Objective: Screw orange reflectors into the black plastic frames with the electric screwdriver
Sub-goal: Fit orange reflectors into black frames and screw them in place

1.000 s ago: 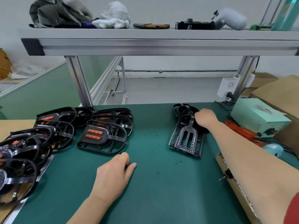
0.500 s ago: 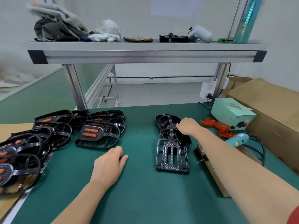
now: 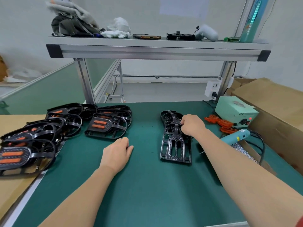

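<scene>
Green matting point(image 3: 147, 185) spreads before me. One stack of glossy bare black frames point(image 3: 176, 145), at least two deep, lies right of centre; my right hand point(image 3: 191, 124) pinches the top one's arched rib. My left hand point(image 3: 117, 155) rests flat, fingers together. One teal screwdriver point(image 3: 236, 136) lies right, near loose orange reflectors point(image 3: 219, 123); finished frames point(image 3: 106, 126) overlap left, uncountable.

Person — both forearms bare; left hand point(image 3: 117, 154) and right hand point(image 3: 192, 125) ungloved; red sleeve point(image 3: 300, 222) — edge only, at right upper arm.
</scene>
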